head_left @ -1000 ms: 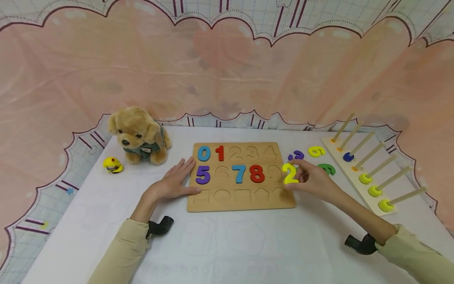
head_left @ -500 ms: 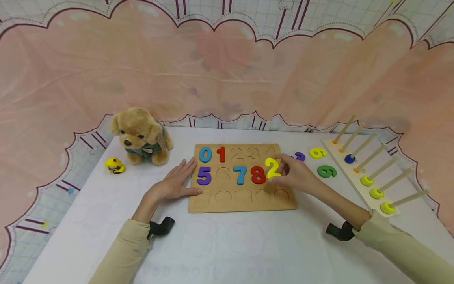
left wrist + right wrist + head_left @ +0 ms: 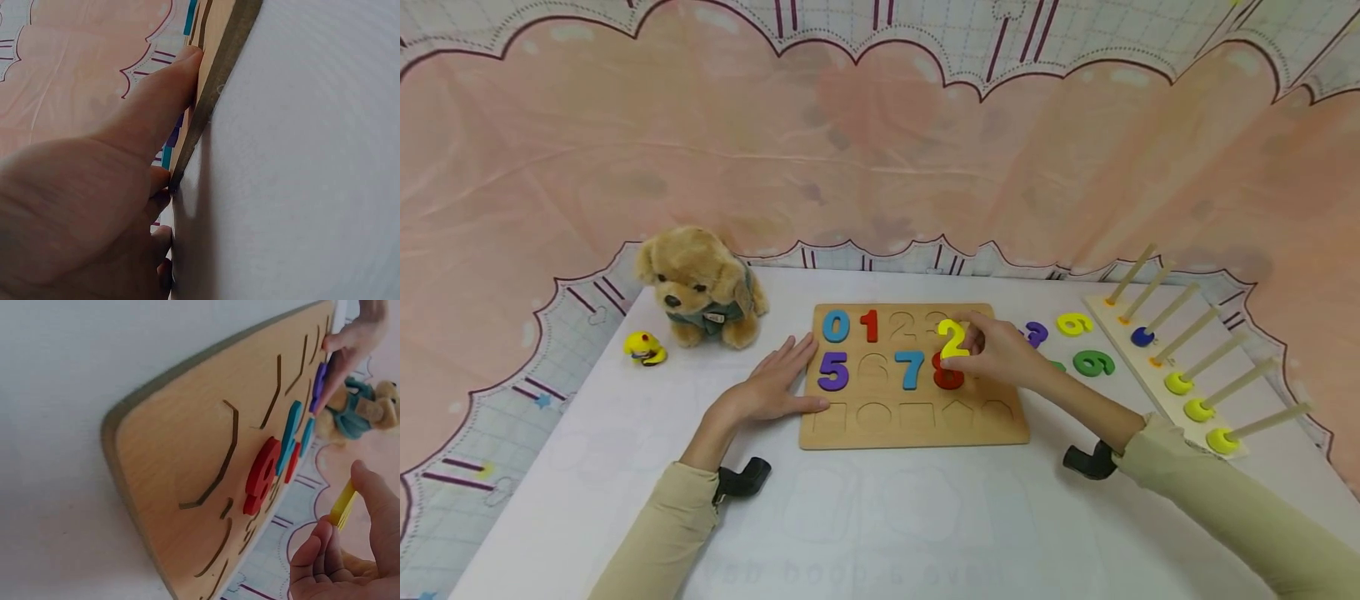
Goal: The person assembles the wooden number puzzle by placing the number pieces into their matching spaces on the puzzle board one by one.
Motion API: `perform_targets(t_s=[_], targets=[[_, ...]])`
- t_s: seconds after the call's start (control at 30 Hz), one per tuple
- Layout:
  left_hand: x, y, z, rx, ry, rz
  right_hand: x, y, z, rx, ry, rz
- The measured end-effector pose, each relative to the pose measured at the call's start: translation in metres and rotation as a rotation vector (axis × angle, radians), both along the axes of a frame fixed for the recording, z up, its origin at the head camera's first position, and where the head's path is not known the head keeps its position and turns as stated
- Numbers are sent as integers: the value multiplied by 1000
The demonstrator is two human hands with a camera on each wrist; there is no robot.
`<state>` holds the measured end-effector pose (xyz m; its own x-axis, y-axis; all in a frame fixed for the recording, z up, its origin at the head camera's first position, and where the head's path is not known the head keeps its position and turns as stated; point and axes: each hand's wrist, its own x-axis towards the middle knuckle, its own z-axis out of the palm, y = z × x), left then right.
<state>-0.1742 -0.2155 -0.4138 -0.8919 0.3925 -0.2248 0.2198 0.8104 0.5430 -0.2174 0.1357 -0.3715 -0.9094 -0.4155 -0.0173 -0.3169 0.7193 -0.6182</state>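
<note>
A wooden number board (image 3: 917, 426) lies on the white table with recessed outlines in rows. Set in it are a blue 0 (image 3: 836, 326), red 1 (image 3: 868, 326), purple 5 (image 3: 833, 372), blue 7 (image 3: 910, 370) and red 8 (image 3: 948, 377). My right hand (image 3: 1003, 346) pinches a yellow number 2 (image 3: 952, 339) between thumb and fingers, above the board; in the head view it partly covers the 8. In the right wrist view the yellow 2 (image 3: 343, 504) shows edge-on. My left hand (image 3: 772, 385) rests on the board's left edge, fingers extended and thumb on its surface.
Right of the board lie a purple 3 (image 3: 1037, 334), a yellow numeral (image 3: 1074, 324) and a green numeral (image 3: 1093, 363). A pegged rack (image 3: 1138, 372) slants at the right. A plush dog (image 3: 700, 287) and a small yellow duck toy (image 3: 644, 347) stand at the left.
My right hand has carried the yellow 2 leftward from the board's right edge to above the 8, uncovering the purple 3 and green numeral. The left hand stays on the board.
</note>
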Motion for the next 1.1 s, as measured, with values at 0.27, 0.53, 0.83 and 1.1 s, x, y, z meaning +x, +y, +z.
perform_targets(t_s=[0.27, 0.53, 0.83, 1.1], targets=[[0, 2, 0, -4, -12, 0, -13, -12, -3, -1, 9, 11], [-1, 2, 2, -12, -18, 6, -27, -24, -5, 7, -5, 25], [0, 1, 2, -7, -30, 11, -41, -38, -6, 25, -38, 61], [0, 1, 6, -8, -33, 16, -49, -49, -8, 61, -77, 72]])
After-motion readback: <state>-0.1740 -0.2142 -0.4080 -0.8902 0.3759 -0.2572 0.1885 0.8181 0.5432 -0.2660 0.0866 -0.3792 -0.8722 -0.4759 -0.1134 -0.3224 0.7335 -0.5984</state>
